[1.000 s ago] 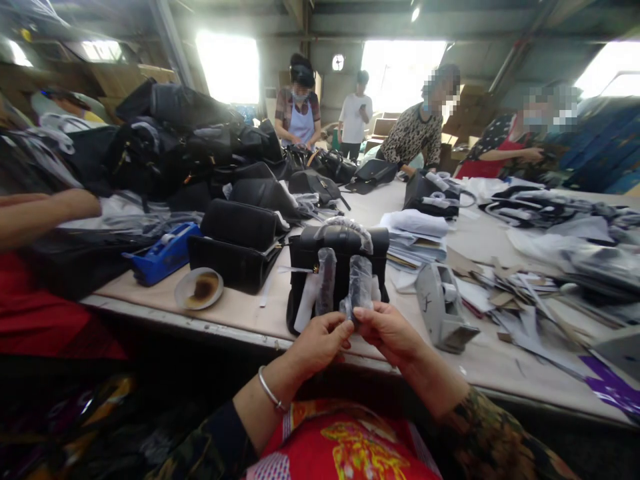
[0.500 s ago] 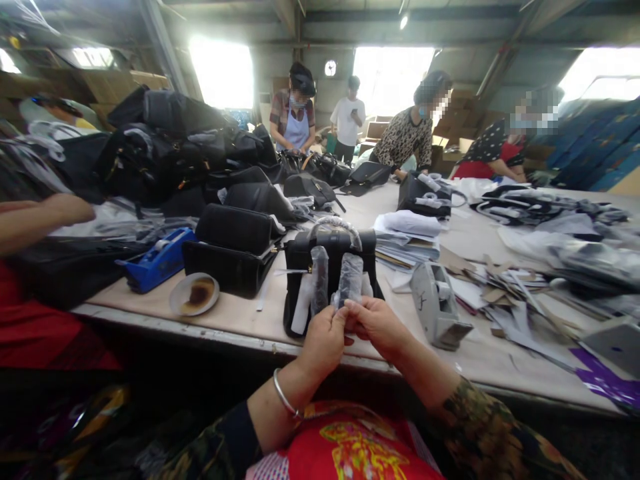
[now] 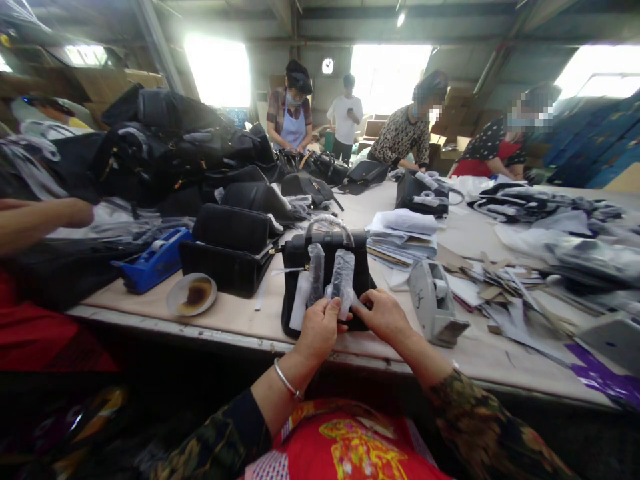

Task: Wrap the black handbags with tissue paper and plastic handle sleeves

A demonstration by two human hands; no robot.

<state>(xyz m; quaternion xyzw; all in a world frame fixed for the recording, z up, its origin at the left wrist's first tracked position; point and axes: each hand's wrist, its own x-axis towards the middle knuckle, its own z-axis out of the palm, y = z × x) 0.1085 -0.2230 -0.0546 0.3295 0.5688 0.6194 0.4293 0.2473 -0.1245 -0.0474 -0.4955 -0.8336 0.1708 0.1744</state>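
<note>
A black handbag [image 3: 295, 263] stands upright at the near edge of the work table [image 3: 240, 313], right before me. Two straps wrapped in clear plastic film [image 3: 343, 277] hang down its front. My left hand [image 3: 319, 329] is closed, its fingers pinching the lower end of the wrapped strap. My right hand [image 3: 384, 315] is closed too, gripping the same film-wrapped end from the right. A metal bangle [image 3: 286, 381] sits on my left wrist.
A grey tape dispenser [image 3: 434, 303] stands just right of the bag, a blue one [image 3: 153, 260] and a stained dish [image 3: 192, 294] to the left. Black bags are heaped at the left and back. Paper scraps litter the right side. Several people work across the table; an arm [image 3: 35, 220] reaches in from the left.
Both hands have moved up and forward, closer to the bag's front, still pinching the wrapped strap end. The view has shifted slightly.
</note>
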